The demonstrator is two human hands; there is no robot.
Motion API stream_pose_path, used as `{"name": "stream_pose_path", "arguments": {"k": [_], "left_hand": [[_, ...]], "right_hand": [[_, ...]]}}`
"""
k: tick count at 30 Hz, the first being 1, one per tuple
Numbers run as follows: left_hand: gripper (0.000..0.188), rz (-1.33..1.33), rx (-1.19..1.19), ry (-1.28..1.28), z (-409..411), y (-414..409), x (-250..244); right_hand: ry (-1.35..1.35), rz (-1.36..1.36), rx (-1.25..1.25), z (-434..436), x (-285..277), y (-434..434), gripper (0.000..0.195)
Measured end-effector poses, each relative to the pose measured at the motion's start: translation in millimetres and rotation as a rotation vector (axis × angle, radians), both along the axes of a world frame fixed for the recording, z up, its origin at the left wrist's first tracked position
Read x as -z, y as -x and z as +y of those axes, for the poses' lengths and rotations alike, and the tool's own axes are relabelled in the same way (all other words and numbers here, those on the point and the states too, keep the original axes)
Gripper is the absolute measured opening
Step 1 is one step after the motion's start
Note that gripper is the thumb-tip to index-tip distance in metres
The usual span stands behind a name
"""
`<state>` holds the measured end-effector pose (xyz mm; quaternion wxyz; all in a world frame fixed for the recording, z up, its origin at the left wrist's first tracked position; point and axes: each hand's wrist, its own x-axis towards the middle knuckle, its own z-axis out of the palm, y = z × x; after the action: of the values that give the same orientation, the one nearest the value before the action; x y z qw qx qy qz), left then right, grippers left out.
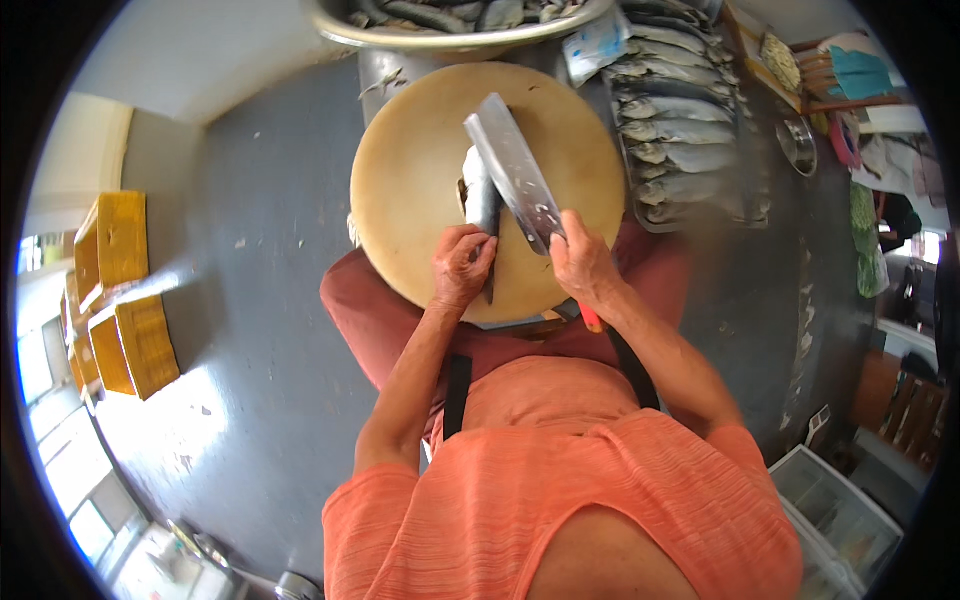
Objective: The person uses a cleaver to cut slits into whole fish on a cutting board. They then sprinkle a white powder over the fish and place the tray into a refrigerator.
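A silvery, dark-backed fish [481, 193] lies lengthwise on a round chopping board [405, 165], its tail towards me. My left hand [463, 262] grips it near the tail. In my right hand [581, 259] is a cleaver [517, 176] with a wide metal blade and a red handle end. The blade is tilted and slants across the upper right side of the fish; whether it touches the fish I cannot tell. Part of the fish is hidden behind the blade and my left fingers.
A large metal basin [450, 37] of fish stands beyond the board. On the right, a clear tray [671, 226] holds rows of fish, with a plastic bag [596, 46] beside it. Yellow crates [124, 240] lie at the far left. A metal bowl [796, 146] sits further right.
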<state>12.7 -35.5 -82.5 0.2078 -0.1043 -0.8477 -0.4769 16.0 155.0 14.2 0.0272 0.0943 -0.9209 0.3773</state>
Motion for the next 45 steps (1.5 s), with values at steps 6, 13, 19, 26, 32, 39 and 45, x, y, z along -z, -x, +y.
{"name": "stream_pose_path", "arguments": {"k": [6, 13, 19, 26, 32, 39, 45], "left_hand": [[0.062, -0.247, -0.029, 0.452, 23.0, 59.5, -36.6], [0.025, -0.677, 0.028, 0.079, 7.4, 103.8, -55.4], [0.043, -0.928, 0.406, -0.895, 11.9, 108.6, -109.4], [0.034, -0.934, 0.454, -1.056, 109.1, 122.6, -148.8], [0.019, -0.966, 0.536, -1.079, 209.8, 157.5, -134.9], [0.012, -1.051, 0.695, -1.221, 353.4, 212.3, -123.8], [0.028, -0.943, 0.666, -0.951, 435.2, 282.3, -115.5]], "right_hand": [[0.572, -0.422, 0.362, 40.7, 49.5, -14.9, 0.015], [0.326, -0.432, 0.199, 41.8, 54.3, -7.7, 0.023], [-0.153, -0.316, 0.033, 56.6, 60.7, 11.1, 0.023], [-0.177, -0.362, -0.011, 78.3, 59.1, 15.6, 0.015], [0.519, -0.115, 0.363, 135.9, 19.2, 13.9, 0.019], [0.327, 0.206, 0.573, 236.3, -17.6, 76.8, 0.064], [0.013, 0.196, 0.717, 303.7, -2.3, 141.4, 0.064]]}}
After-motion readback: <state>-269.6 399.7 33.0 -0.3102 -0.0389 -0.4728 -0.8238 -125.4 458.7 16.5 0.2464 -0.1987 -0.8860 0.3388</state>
